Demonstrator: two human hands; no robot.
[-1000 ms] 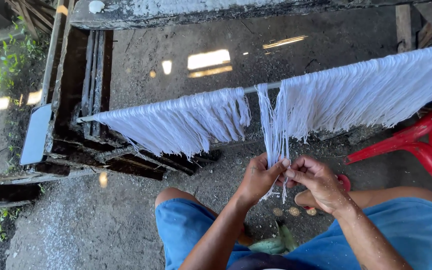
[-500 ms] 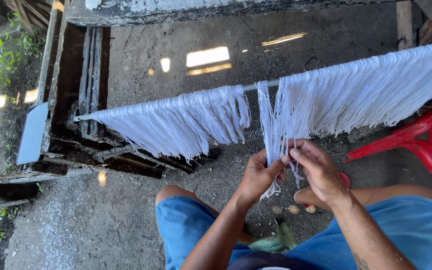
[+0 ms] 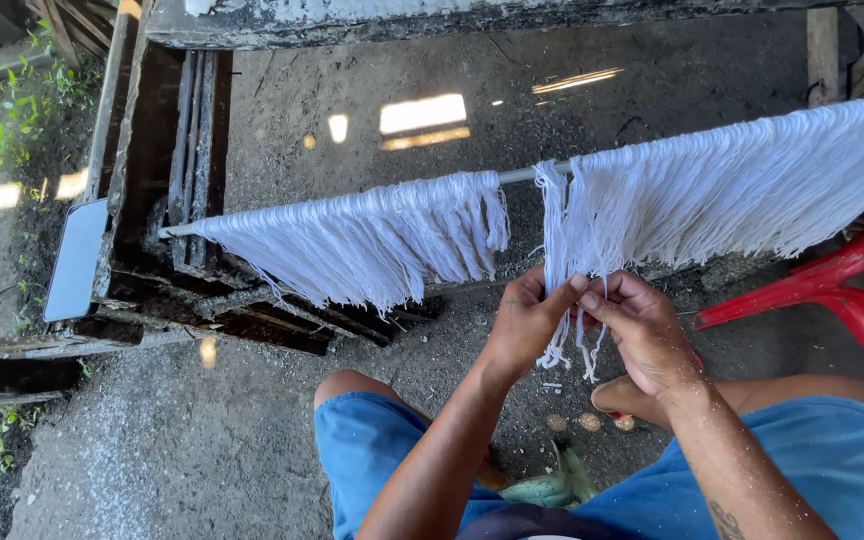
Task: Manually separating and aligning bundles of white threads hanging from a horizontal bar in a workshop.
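Note:
White threads (image 3: 372, 240) hang in a long fringe over a thin metal rod (image 3: 517, 175) that runs across the view. A narrow bunch of threads (image 3: 555, 235) hangs apart at the gap between the left and right masses. My left hand (image 3: 527, 320) pinches this bunch from the left. My right hand (image 3: 637, 330) grips the same bunch from the right, with loose ends dangling below the fingers. My knees in blue shorts (image 3: 382, 450) are below.
A red plastic chair (image 3: 842, 290) stands at the right. Dark weathered wooden beams (image 3: 172, 150) lie at the left, with a flat phone-like slab (image 3: 77, 260) leaning on them. The ground is grey dusty concrete (image 3: 152, 450). Green plants (image 3: 12, 120) grow at the far left.
Both hands have moved up along the narrow bunch, closer to the rod. The bunch's loose ends now hang below the fingers.

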